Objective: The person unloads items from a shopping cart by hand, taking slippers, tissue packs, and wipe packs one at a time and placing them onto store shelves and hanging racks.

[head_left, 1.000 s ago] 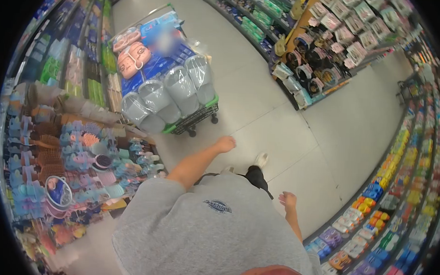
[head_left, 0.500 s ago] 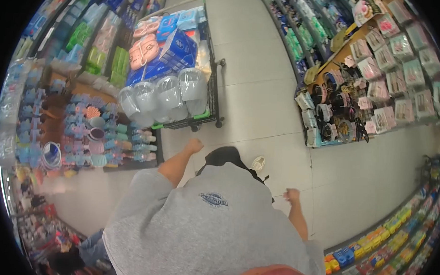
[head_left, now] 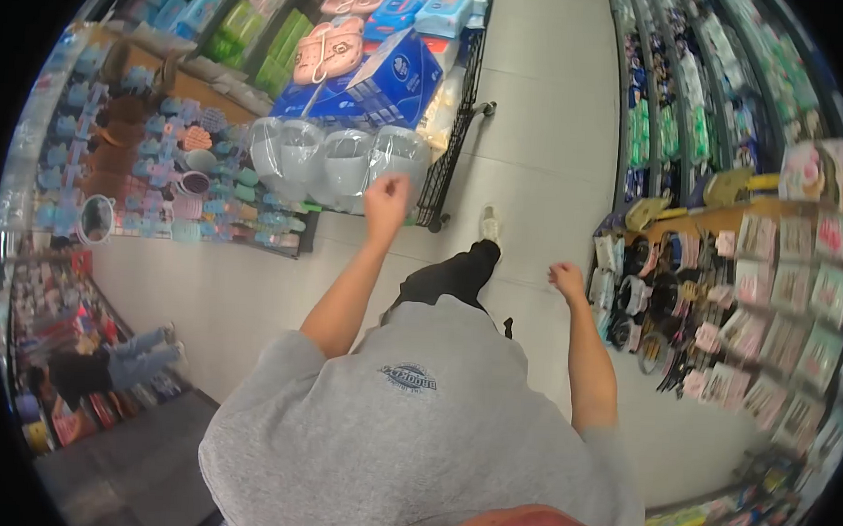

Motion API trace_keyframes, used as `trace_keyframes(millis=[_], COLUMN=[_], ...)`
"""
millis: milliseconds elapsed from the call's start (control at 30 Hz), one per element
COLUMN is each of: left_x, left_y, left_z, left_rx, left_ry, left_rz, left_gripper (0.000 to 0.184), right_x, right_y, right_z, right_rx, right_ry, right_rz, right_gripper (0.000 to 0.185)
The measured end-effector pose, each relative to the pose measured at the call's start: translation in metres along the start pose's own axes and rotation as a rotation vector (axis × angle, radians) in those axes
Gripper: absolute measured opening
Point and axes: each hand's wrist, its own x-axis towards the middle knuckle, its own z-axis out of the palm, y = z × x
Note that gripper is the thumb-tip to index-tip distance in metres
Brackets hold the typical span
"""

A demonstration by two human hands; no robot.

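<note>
My left hand (head_left: 386,205) is loosely closed, with nothing visible in it. It overlaps the plastic-wrapped grey slippers (head_left: 347,164) at the near end of a loaded black cart (head_left: 457,138); contact cannot be made out. My right hand (head_left: 566,280) hangs over the floor, fingers curled and nothing seen inside. Behind the slippers lie a blue box (head_left: 397,74), pink clogs (head_left: 329,50) and blue packs (head_left: 396,14).
Hairbrushes and mirrors hang on a rack (head_left: 177,163) at the left. Headbands and packaged goods fill a display (head_left: 759,278) at the right, below tall shelves (head_left: 673,105). Another person (head_left: 87,375) is at the lower left. Pale floor (head_left: 541,108) runs between the shelves.
The cart and aisle have shifted in view as I moved and turned. My left hand has risen over the slippers, and my right hand is higher in view. The right display appears nearer.
</note>
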Motion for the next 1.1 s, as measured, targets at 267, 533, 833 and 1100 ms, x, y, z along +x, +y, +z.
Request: trace_keyframes(millis=[267, 533, 833, 1100], left_x=[0.115, 0.148, 0.158, 0.162], left_y=[0.039, 0.036, 0.042, 0.063], left_z=[0.005, 0.018, 0.019, 0.016], left_rx=[-0.270, -0.189, 0.204, 0.011], left_ry=[0.459, 0.496, 0.466, 0.593], left_rz=[-0.084, -0.138, -0.278, -0.266], left_gripper=[0.049, 0.092, 0.093, 0.074], right_x=[0.160, 0.218, 0.247, 0.234], right_y=[-0.317, -0.492, -0.528, -0.534], right_z=[0.047, 0.137, 0.206, 0.193], right_rx=[-0.194, -0.192, -0.141, -0.142], right_ry=[-0.231, -0.394, -0.601, -0.585], right_rz=[-0.503, -0.712, -0.671, -0.643], right_gripper=[0.023, 0.039, 0.047, 0.042])
